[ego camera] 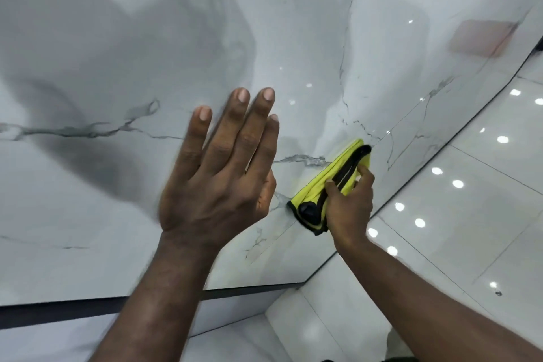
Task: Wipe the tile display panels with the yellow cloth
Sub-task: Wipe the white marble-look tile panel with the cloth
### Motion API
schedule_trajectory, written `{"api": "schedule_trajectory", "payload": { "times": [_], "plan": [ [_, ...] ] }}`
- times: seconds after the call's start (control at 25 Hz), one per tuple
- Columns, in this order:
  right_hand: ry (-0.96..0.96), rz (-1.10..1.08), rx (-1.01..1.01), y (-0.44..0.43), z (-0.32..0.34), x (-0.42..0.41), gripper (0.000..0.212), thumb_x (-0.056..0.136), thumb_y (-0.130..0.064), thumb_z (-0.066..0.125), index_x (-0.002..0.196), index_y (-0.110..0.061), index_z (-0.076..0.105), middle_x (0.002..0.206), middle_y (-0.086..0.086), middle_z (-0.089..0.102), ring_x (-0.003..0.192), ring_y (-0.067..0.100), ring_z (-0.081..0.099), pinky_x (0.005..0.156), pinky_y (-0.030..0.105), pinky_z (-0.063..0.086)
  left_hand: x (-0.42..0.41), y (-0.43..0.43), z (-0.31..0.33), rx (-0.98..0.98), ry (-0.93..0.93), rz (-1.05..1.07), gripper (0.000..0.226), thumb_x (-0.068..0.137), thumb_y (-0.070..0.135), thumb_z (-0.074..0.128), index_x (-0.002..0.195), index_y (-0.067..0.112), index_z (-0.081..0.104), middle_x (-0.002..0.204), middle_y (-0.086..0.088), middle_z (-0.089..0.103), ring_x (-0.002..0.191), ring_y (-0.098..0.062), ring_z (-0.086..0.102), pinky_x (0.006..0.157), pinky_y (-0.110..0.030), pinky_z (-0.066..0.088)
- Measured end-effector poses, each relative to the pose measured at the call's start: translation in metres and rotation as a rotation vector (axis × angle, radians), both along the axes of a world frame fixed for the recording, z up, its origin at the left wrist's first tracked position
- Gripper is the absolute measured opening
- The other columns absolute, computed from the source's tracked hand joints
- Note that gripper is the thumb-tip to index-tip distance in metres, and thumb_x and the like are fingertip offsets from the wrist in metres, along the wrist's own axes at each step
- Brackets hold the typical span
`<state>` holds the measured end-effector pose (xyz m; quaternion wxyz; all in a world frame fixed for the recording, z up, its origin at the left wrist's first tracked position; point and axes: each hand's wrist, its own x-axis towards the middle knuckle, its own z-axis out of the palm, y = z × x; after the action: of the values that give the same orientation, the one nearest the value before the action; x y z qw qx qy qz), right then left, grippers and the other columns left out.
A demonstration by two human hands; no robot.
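On my feed the tile panel [117,38] fills most of the view: glossy white stone-look with grey veins and soft dark shadows across its left half. A thin seam runs slantwise through its right part, and a dark strip [88,306] edges its bottom. To the right and below lies the floor [470,214], shiny pale tiles dotted with bright reflected lights.

My left grip [217,182], a bare hand, is fully open, fingers straight and slightly spread, back of the hand toward the camera, holding nothing. It is up in front of the panel, blurred at the edges; I cannot tell whether the palm touches the surface.

My right grip [349,209] is smaller in view, lower right of the left one, fingers and thumb curled tight round the yellow cloth [323,182]. The cloth is folded, trimmed in black, and pressed against the panel on the seam, just beside the left thumb.

A faint pinkish square patch [482,37] shows on the panel's upper right.
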<state>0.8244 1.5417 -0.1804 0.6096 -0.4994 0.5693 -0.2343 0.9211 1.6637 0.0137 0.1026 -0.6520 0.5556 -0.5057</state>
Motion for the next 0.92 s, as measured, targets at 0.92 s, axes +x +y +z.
{"api": "schedule_trajectory", "payload": {
  "times": [0.92],
  "plan": [
    [-0.213, -0.027, -0.357, -0.052, 0.115, -0.005, 0.068, 0.102, -0.018, 0.055, 0.16, -0.043, 0.028, 0.137, 0.002, 0.039, 0.112, 0.003, 0.053, 0.092, 0.016, 0.04, 0.0, 0.0, 0.003, 0.06, -0.018, 0.016, 0.06, 0.098, 0.022, 0.052, 0.156, 0.005, 0.054, 0.173, -0.018, 0.033, 0.161, -0.037, 0.031, 0.133, -0.058, 0.019]
  ]
}}
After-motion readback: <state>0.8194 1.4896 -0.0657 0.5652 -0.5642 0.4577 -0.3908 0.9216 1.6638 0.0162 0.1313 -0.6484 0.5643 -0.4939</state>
